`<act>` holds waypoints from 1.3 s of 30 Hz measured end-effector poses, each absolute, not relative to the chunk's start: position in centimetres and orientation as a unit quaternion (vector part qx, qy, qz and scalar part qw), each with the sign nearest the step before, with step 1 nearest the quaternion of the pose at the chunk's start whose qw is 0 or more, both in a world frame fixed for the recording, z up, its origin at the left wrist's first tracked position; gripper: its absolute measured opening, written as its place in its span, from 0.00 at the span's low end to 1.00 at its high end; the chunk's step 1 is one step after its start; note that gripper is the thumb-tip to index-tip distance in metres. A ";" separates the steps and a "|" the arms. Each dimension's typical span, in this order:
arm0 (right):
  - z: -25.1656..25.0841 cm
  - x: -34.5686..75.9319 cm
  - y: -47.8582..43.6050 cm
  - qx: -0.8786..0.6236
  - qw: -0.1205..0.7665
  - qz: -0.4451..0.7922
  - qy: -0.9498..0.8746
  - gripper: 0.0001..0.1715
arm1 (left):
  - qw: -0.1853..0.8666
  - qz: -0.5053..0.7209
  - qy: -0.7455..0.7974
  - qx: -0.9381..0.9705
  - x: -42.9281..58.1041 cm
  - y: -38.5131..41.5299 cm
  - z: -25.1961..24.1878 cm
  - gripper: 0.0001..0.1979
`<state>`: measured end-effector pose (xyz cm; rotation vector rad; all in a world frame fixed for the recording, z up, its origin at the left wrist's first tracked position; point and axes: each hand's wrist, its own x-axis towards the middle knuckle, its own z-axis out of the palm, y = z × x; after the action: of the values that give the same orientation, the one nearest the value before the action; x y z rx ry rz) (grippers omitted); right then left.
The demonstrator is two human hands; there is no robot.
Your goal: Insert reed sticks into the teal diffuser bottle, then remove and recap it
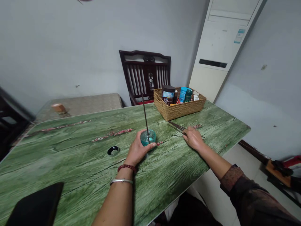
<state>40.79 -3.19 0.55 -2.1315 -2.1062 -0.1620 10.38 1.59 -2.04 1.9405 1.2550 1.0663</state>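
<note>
My left hand (138, 150) is wrapped round a small teal glass bottle (148, 137) standing on the green wood-grain table (70, 150). One thin dark stick (145, 113) stands upright in the bottle's neck. My right hand (193, 138) lies on the table to the right, fingers closed on a bundle of several thin dark sticks (176, 126) that lie flat and point toward the wicker basket (180, 108).
The wicker basket at the far right holds a dark-lidded jar (168, 94), blue containers and small items. A black ring (113, 150) lies left of the bottle. A black flat object (37, 207) sits at the near left. A dark wooden chair (145, 75) stands behind the table.
</note>
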 end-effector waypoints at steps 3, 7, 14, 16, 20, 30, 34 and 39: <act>0.5 40.9 -3.1 -0.714 0.072 -0.042 -0.695 0.13 | 0.299 0.398 0.471 0.728 10.4 1.5 -2.0 0.40; 0.8 41.1 -3.2 -0.718 0.073 -0.029 -0.692 0.12 | 0.300 0.398 0.472 0.727 10.4 1.4 -1.7 0.39; 1.9 40.5 -3.3 -0.717 0.092 -0.001 -0.691 0.13 | 0.312 0.414 0.468 0.716 10.5 1.4 -1.7 0.39; 2.6 40.3 -2.9 -0.696 0.154 0.030 -0.701 0.12 | 0.317 0.423 0.468 0.708 10.5 1.4 -1.7 0.39; 5.2 39.4 -1.8 -0.625 0.346 0.114 -0.690 0.08 | 0.312 0.413 0.471 0.715 10.5 1.3 -1.7 0.39; 13.0 30.4 -0.7 -0.359 0.642 0.314 -0.600 0.11 | 0.314 0.402 0.474 0.718 10.5 1.2 -1.7 0.40; 12.5 27.9 0.6 -0.340 0.621 0.341 -0.618 0.13 | 0.307 0.405 0.470 0.721 10.5 1.1 -1.6 0.40; 10.4 26.7 2.0 -0.359 0.594 0.342 -0.633 0.11 | 0.320 0.416 0.462 0.715 10.5 1.1 -1.5 0.39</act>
<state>26.71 1.97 10.41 -0.8337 -1.4721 0.7954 10.54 1.09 -1.47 1.8790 1.2128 1.0936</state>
